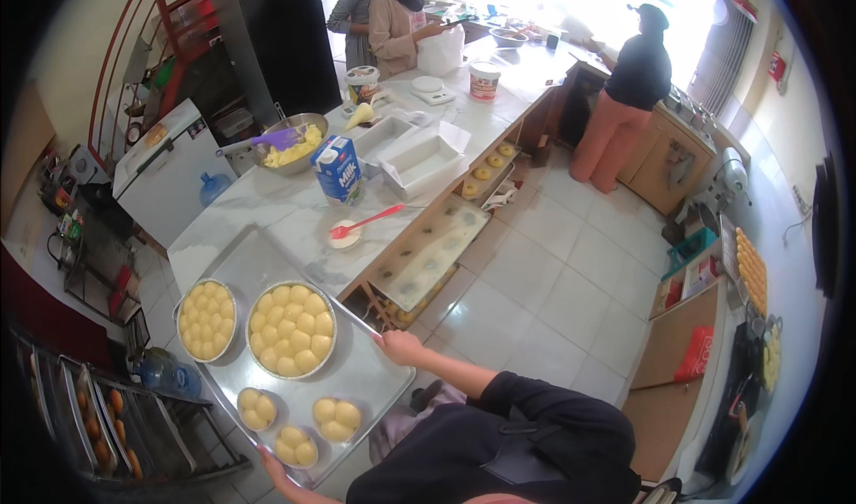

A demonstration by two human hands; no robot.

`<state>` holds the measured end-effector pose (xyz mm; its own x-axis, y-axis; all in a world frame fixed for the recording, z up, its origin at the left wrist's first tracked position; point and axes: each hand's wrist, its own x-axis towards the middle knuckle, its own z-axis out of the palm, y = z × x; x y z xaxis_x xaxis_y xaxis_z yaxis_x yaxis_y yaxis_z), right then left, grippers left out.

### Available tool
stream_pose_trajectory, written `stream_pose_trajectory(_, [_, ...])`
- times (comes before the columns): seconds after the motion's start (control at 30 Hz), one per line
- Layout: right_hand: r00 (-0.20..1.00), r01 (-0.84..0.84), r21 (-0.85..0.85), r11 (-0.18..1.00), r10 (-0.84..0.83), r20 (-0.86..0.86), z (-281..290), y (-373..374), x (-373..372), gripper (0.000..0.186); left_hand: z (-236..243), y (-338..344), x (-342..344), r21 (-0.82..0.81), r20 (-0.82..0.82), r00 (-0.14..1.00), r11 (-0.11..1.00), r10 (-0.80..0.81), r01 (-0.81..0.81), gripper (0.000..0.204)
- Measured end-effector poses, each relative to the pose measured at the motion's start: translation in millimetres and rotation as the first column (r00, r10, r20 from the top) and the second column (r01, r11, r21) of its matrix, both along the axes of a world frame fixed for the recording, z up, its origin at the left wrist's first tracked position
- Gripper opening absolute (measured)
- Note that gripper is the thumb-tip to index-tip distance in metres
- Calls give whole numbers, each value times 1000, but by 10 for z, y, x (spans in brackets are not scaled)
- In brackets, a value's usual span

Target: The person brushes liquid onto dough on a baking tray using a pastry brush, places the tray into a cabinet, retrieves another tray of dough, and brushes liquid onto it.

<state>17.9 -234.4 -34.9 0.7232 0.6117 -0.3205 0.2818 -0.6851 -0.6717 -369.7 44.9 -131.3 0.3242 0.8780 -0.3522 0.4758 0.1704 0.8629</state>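
I hold a large metal baking tray [379,388] by its edge, its far end over the corner of the marble-topped table. My right hand [401,348] is closed on the side toward the table, and my left hand [279,471] grips the near left edge, its fingers partly hidden. Two round foil pans stand on the tray: a larger pan of dough balls [291,329] in the middle and another pan of dough balls [207,320] to its left. Closer to me sit three small paper cups of dough, one of them a dough cup [336,418] at the right.
On the marble table [223,219] are a red brush on a small bowl [346,233], a milk carton [337,171], a bowl of yellow filling [294,147] and white boxes [426,161]. Racked trays [98,424] stand lower left. One person [629,85] works far right; others stand behind the table.
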Motion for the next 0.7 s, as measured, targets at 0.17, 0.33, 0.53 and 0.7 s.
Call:
stream_pose_trajectory(0.17, [1000,-10,-11,1000,10,-1,20,5,-4,53,20,26,23,-49,-11,1000,999,16,-16,73])
stream_pose_trajectory(0.33, [999,-1,-3,1000,1,38,-12,6,-15,53,34,14,27,-34,-33,999,999,13,-14,72])
stream_pose_trajectory(0.53, [1000,6,-5,1000,-5,27,-6,16,-22,54,80,-13,63,11,-57,998,1000,2,-1,72])
stream_pose_trajectory(0.7, [1000,13,-11,1000,-13,24,-13,20,-25,55,117,-39,78,41,-65,998,999,-7,10,71])
